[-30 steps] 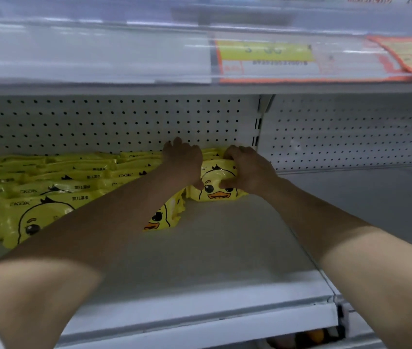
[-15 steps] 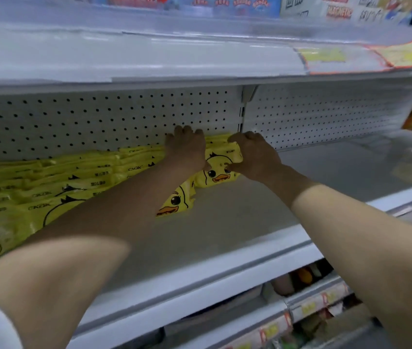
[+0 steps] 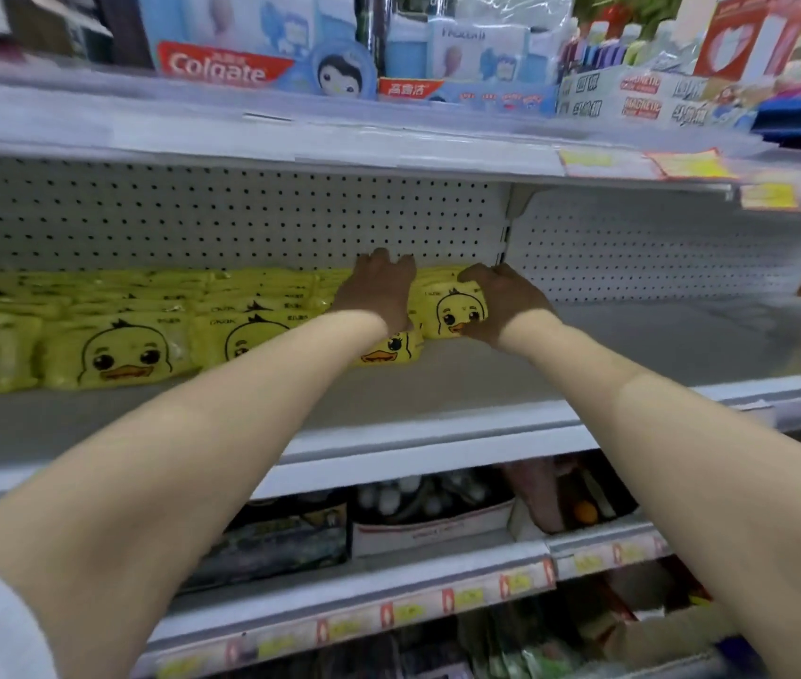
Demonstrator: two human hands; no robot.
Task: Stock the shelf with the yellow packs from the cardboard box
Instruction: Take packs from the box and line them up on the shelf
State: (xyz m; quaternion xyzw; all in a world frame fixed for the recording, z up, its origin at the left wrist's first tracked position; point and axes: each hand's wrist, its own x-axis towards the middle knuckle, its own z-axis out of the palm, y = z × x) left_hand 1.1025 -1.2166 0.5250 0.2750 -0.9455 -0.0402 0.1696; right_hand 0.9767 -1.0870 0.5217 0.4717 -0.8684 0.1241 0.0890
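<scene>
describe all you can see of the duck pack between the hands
The pack is yellow, soft glossy plastic by its look, printed with a cartoon duck face: black eyes, orange beak, dark tuft. It faces forward at the right end of the row, far back on the shelf, near the pegboard. The right hand curls round its right edge; the left hand lies against its left side. A second pack lies just in front, lower left.

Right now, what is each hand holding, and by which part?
The right hand grips the rightmost yellow pack by its right end, fingers over the top, thumb at its lower edge. The left hand rests flat on neighbouring packs, gripping nothing.
</scene>
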